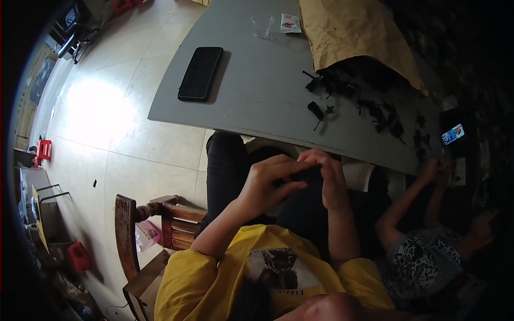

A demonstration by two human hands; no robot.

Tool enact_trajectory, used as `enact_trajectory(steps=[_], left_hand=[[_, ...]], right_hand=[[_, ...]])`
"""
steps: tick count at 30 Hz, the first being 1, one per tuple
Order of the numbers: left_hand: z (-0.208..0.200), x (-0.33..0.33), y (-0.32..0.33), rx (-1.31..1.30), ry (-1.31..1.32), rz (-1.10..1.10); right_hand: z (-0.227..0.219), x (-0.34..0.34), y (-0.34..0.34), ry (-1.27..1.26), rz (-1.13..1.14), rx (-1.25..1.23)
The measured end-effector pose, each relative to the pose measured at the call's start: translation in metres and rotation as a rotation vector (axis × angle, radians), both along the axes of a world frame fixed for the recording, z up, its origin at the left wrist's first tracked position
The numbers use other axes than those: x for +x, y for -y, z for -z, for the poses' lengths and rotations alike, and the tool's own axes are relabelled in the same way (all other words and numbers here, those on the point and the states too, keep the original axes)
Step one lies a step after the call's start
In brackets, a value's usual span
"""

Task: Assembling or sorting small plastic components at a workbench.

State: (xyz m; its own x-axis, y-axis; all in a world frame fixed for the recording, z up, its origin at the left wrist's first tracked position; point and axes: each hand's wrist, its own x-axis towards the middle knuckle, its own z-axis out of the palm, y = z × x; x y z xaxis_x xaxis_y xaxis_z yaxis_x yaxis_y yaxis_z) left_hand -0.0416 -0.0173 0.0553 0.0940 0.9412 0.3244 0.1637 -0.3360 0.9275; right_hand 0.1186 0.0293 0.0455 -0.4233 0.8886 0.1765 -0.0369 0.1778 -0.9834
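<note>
Close together above my lap, just off the table's near edge, are my two hands. The left hand [269, 181] has its fingers stretched toward the right one, the thumb bent below them, closed as in a pinch. Bent fingers of my right hand [329, 174] meet the left fingertips. Something dark seems to sit between them, but against the dark trousers I cannot make out what it is. On the grey table [246, 96], nearest to my hands, lies a small black part [317, 111] with thin prongs. Several similar black pieces [383, 115] lie scattered beyond it.
A brown paper bag [358, 32] lies at the far right of the table, its mouth toward the black pieces. A black phone [201, 74] and a small white packet [290, 23] rest there too. At my right sits another person [423, 257], hands together. A wooden chair [126, 230] stands left.
</note>
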Motion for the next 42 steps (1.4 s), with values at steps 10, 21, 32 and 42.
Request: enact_trajectory(steps=[10, 21, 32, 42], left_hand=[[0.021, 0.007, 0.012, -0.263, 0.446, 0.142], [0.037, 0.026, 0.021, -0.484, 1.084, 0.155], [0.032, 0.02, 0.014, 0.247, -0.322, -0.22], [0.027, 0.014, 0.017, 0.156, 0.022, -0.237]], right_hand=[[-0.008, 0.002, 0.011, 0.139, -0.118, -0.117], [0.007, -0.009, 0.026, 0.587, 0.188, 0.635], [-0.012, -0.003, 0.041, 0.672, 0.193, 0.571], [0.0, 0.01, 0.035, -0.135, 0.14, -0.241]])
